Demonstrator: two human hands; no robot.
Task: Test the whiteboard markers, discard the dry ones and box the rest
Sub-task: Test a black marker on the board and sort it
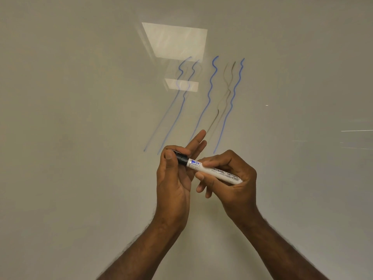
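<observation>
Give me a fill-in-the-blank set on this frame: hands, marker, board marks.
1. The right hand grips the marker's white ____.
2. The left hand pinches its ____ cap.
3. Most wavy test lines on the whiteboard are ____.

Missing words: barrel; black; blue
</observation>
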